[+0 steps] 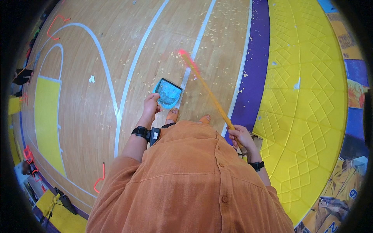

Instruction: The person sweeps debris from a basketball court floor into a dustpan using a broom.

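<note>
My left hand is closed at the near left edge of a blue dustpan; the dustpan's handle is mostly hidden by the hand. The dustpan hangs over or rests on the wooden court floor, which of these I cannot tell, its dark lip facing away from me. In my right hand is the yellow stick of a broom, slanting up and left across the view to blurred red-pink bristles near the floor. Pale flakes of debris lie scattered about the bristles and beyond.
A crumpled white scrap lies on the floor at left. Bent red-orange pieces lie farther left. A purple border strip and yellow padding with a diamond pattern run along the right. My feet in orange footwear stand just behind the dustpan.
</note>
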Demonstrator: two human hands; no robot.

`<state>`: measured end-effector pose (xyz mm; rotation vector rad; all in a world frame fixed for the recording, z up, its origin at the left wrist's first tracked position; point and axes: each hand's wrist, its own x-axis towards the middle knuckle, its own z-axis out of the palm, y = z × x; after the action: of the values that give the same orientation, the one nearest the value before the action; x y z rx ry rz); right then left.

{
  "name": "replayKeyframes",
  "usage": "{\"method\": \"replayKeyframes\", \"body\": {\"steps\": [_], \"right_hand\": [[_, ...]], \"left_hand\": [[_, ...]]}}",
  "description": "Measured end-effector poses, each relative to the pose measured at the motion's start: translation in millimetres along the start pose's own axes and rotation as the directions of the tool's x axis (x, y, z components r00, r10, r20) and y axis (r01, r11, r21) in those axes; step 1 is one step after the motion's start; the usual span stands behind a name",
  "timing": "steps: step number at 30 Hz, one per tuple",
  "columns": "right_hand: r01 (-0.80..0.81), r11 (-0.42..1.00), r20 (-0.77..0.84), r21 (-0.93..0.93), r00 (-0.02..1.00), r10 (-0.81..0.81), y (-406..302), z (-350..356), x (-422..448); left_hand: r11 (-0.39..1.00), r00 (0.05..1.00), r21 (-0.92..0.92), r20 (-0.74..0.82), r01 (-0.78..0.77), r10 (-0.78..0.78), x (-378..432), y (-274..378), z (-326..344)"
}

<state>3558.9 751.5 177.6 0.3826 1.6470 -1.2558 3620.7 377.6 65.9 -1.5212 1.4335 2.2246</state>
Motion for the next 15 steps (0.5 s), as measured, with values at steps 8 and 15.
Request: {"method": "replayKeyframes", "body": {"steps": [8,15], "right_hand": [[0.04,0.959,-0.358,-0.282,0.922,-0.144,27.4,-44.6,39.3],[-0.039,0.955,-0.437,-0.293,0.894,-0.097,35.2,-22.1,64.2]], "left_hand": [[0.995,0.99,0.092,0.141,-0.036,0.023,6.4,0.8,6.4],[0.991,0.988,0.127,0.156,-0.037,0.017,3.9,3.9,21.6]]}}
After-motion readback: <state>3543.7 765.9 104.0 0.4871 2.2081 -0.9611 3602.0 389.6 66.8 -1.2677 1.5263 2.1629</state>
